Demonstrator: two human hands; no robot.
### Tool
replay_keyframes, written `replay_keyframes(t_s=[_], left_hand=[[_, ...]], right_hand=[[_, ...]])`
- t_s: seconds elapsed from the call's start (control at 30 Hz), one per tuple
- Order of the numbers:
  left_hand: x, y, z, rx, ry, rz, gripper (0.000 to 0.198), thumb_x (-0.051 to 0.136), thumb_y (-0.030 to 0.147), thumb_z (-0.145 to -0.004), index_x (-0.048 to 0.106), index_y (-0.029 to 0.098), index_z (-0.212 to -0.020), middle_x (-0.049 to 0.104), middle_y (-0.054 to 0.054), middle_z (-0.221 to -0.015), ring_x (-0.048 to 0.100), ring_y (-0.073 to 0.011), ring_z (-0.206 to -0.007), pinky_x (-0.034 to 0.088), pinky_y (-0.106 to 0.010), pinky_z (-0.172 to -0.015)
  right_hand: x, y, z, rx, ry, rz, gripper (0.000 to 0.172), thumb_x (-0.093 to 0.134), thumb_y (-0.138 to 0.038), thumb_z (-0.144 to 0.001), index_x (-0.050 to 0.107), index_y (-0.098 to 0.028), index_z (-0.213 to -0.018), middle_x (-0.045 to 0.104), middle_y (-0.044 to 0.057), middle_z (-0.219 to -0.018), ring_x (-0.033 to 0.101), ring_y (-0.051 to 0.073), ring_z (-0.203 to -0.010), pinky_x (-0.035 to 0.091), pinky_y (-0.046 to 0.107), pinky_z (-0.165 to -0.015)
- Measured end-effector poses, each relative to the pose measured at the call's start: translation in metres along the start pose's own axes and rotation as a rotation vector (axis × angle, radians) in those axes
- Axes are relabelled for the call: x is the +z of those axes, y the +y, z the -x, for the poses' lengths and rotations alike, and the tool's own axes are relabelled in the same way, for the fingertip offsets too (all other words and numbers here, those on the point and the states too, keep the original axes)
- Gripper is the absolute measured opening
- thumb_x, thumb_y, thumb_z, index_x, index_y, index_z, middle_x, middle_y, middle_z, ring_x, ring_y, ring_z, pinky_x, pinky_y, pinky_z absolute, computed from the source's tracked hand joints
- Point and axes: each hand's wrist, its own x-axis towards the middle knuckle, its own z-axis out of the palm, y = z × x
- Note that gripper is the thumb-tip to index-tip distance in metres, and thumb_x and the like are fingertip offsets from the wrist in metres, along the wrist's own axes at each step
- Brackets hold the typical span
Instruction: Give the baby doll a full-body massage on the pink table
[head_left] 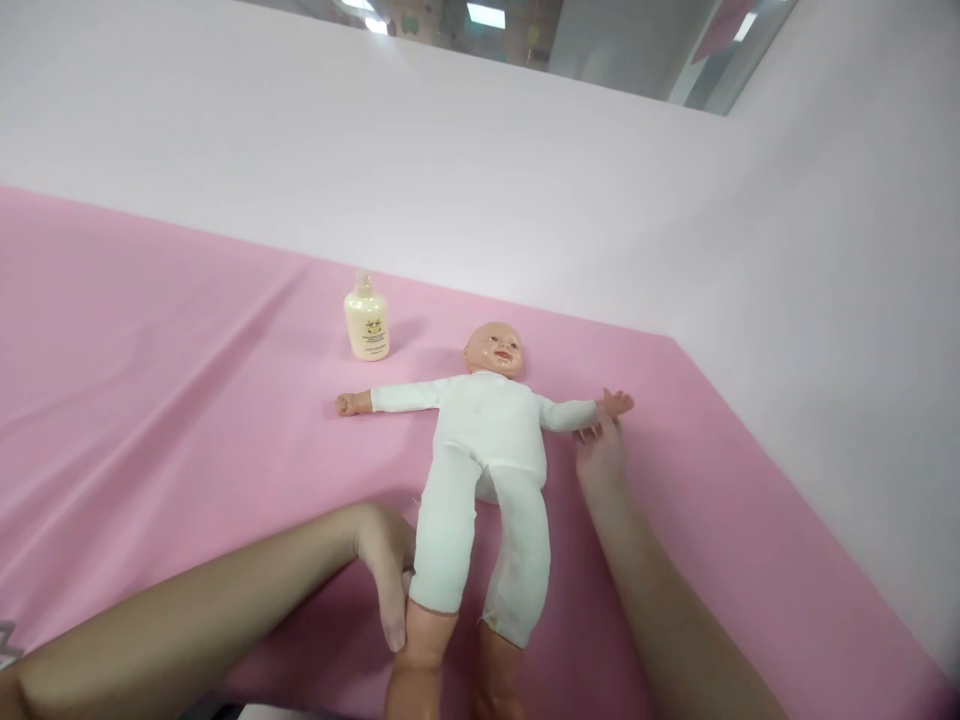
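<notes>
A baby doll (491, 425) with a white cloth body lies face up, its legs toward me and its arms spread. My left hand (386, 565) holds the lower leg on the left of the picture, with the thumb along its outer side near the ankle. The other fingers of that hand are hidden behind the leg. My right hand (601, 455) is closed around the doll's wrist on the right, fingers curled at the end of the white sleeve. The doll's bare hand sticks out beyond my grip.
A pale yellow lotion bottle (367, 325) stands upright left of the doll's head. Pink cloth (187, 400), creased at the left, covers the table. A white wall (420, 180) rises behind and along the right side, with a window (510, 40) above.
</notes>
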Motion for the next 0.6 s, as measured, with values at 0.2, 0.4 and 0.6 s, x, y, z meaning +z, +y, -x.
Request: replay_keyframes(t_s=[0.2,0.4,0.6], left_hand=[[-0.010,-0.008,-0.001,-0.075,-0.247,-0.073,0.043,0.080,0.017,-0.065,0.077,0.017,-0.107,0.076,-0.005,-0.096,0.074,-0.0281,-0.091,0.063,-0.033,-0.082],[-0.010,-0.008,0.001,-0.026,-0.252,-0.113,0.042,0.078,0.019,-0.070,0.076,0.016,-0.112,0.076,-0.007,-0.097,0.074,-0.0286,-0.092,0.063,-0.034,-0.080],[0.004,0.004,0.001,0.075,0.121,0.003,0.031,0.079,0.039,-0.070,0.079,0.019,-0.094,0.074,-0.006,-0.086,0.072,-0.0285,-0.086,0.062,-0.036,-0.074]], right_hand=[[-0.011,0.007,-0.020,0.179,0.170,-0.194,0.012,0.065,-0.031,-0.085,0.055,-0.028,-0.092,0.064,-0.003,-0.085,0.066,0.014,-0.082,0.059,0.030,-0.074],[-0.008,0.007,-0.019,0.179,0.154,-0.176,0.010,0.062,-0.032,-0.088,0.053,-0.029,-0.092,0.063,-0.003,-0.082,0.066,0.014,-0.082,0.059,0.030,-0.076],[-0.004,0.004,-0.014,0.181,0.183,-0.208,0.017,0.066,-0.032,-0.085,0.057,-0.027,-0.098,0.064,-0.001,-0.093,0.066,0.014,-0.086,0.058,0.029,-0.076]])
